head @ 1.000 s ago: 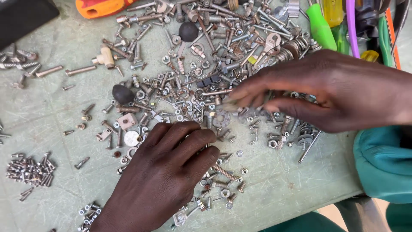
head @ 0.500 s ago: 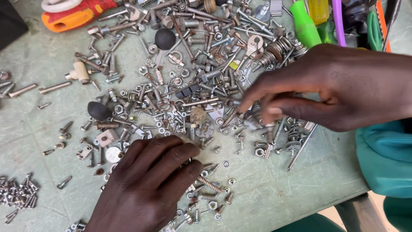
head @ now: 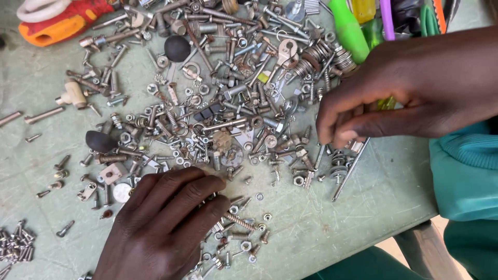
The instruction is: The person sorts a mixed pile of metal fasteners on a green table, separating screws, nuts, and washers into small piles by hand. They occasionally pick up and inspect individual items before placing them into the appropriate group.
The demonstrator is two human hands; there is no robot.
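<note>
Now the sorting is going on: the right hand (head: 410,93) is pinching its fingertips together over the screw pile (head: 233,103) at three o'clock, grip contents unclear. The left hand (head: 161,228) is lying flat, fingers loosely spread, on loose screws at seven o'clock on the desk (head: 332,228). Next comes a careful pick.

Loose screws, nuts and washers (head: 228,119) are lying spread across the middle of the bench (head: 363,207). Left hand (head: 161,223) is resting flat on the pile's near edge; right hand (head: 410,93) is hovering over its right side. Screwdriver handles (head: 358,26) are sitting at far right, a small screw heap (head: 15,243) at near left.
</note>
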